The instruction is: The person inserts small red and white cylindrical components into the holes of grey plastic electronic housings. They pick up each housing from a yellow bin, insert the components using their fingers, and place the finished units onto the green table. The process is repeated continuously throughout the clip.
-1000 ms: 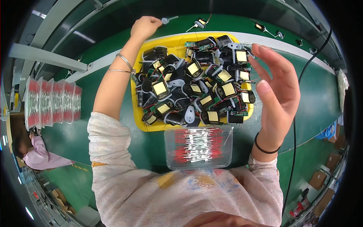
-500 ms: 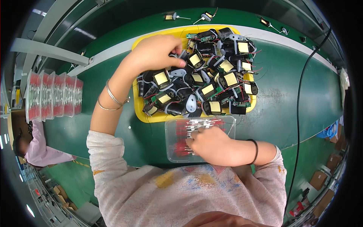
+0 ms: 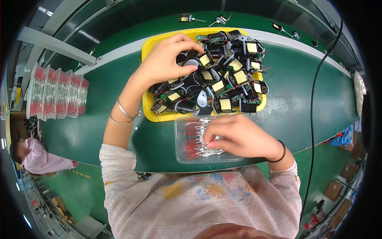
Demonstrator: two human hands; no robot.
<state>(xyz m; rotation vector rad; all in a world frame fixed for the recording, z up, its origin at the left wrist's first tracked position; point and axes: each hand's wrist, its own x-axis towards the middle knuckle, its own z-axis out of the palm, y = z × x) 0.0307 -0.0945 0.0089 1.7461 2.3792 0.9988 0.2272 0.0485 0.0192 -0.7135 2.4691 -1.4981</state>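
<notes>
My left hand (image 3: 172, 59) reaches over the left side of a yellow tray (image 3: 148, 44) with its thumb and fingers spread. Between them lies a black cylindrical part with a grey oval cap (image 3: 191, 63); whether the fingertips touch it I cannot tell. The tray is heaped with similar black parts, many bearing cream pads (image 3: 218, 85), green boards and thin wires. Nearer me, my right hand (image 3: 232, 134) is over a clear plastic box (image 3: 180, 158), thumb and forefinger pinched together. Red-and-white thin leads (image 3: 193, 139) fill the box. What the pinch holds is too small to make out.
A stack of clear boxes (image 3: 57, 93) with red-and-white leads stands at the left. A black cable (image 3: 314, 99) hangs down on the right. Beyond the white rail, several small parts (image 3: 221, 20) lie on a green surface. Another person in pink (image 3: 43, 159) sits far left.
My left thumb and fingers have spread wider around the grey-capped part. My right hand has come up from among the leads, fingertips pinched. The whole view has shifted slightly.
</notes>
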